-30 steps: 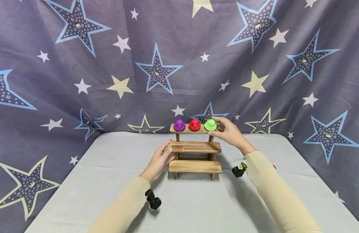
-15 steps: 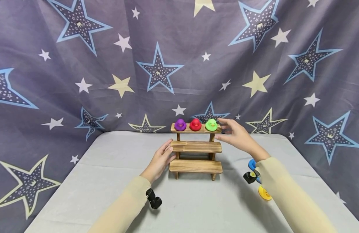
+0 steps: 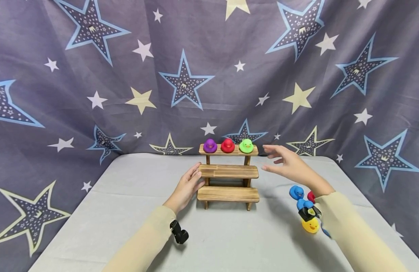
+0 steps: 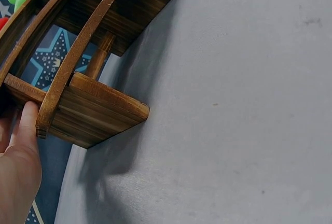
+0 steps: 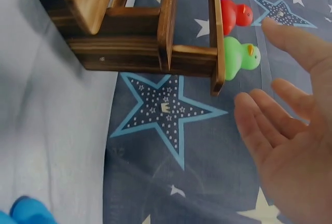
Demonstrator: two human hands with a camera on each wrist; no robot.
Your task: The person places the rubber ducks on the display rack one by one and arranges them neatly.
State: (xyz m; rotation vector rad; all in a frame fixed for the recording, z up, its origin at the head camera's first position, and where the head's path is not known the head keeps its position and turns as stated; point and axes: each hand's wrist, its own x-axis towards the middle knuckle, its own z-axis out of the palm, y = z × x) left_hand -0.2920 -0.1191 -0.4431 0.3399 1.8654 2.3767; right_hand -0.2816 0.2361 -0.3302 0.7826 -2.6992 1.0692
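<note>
A three-tier wooden display stand (image 3: 228, 172) stands on the cloth-covered table. Along its top tier sit a purple rubber duck (image 3: 210, 146), a red rubber duck (image 3: 228, 146) and a light green rubber duck (image 3: 246, 146). My left hand (image 3: 185, 189) holds the left end of the middle tier, thumb in front; in the left wrist view some of its fingers are hidden behind the wood. My right hand (image 3: 291, 164) hovers right of the stand, fingers spread and loosely bent around nothing. The right wrist view shows a gap between this hand and the green duck (image 5: 241, 58).
On the table under my right forearm lie two blue ducks, the farther blue duck (image 3: 296, 192) and the nearer one, with a yellow duck (image 3: 310, 225) and a partly covered red duck (image 3: 311, 197). A star-patterned curtain (image 3: 128, 75) hangs close behind the stand.
My right hand has let go of the green duck and drawn back to the right, uncovering the ducks beneath the forearm. The green duck stays on the top tier. My left hand keeps its place.
</note>
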